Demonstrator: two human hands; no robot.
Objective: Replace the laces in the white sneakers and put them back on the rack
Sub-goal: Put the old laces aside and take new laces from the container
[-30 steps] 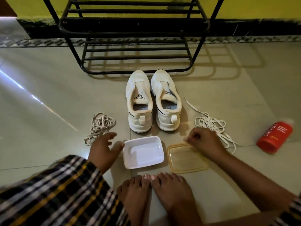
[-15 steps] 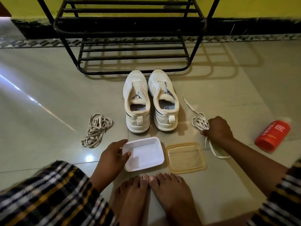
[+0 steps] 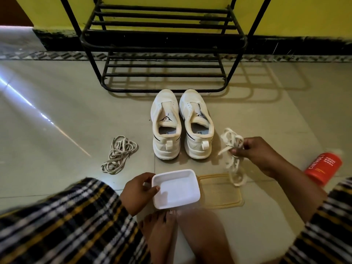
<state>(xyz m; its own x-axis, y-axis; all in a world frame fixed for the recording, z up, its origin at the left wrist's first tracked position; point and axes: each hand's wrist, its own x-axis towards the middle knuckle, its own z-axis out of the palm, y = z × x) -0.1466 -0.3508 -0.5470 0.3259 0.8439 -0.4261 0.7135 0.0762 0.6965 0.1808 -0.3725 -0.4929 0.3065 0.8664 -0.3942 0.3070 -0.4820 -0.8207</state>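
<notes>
Two white sneakers without laces, the left one [image 3: 165, 125] and the right one [image 3: 197, 124], stand side by side on the floor with heels toward me, in front of the black metal rack [image 3: 162, 37]. My right hand [image 3: 257, 155] pinches a bunch of white laces [image 3: 233, 153] lifted off the floor to the right of the shoes; its loose ends hang over the lid. A second, greyer bundle of laces [image 3: 119, 154] lies on the floor left of the shoes. My left hand [image 3: 138, 191] grips the left rim of a white plastic container [image 3: 176, 188].
A translucent yellow lid [image 3: 221, 191] lies flat right of the container. A red bottle [image 3: 323, 166] lies on its side at the far right. My bare feet [image 3: 181, 235] are just below the container. A yellow wall stands behind the rack.
My right hand gathered the white laces and lifted them off the floor. My left hand moved from the floor beside the grey laces to grip the container's rim.
</notes>
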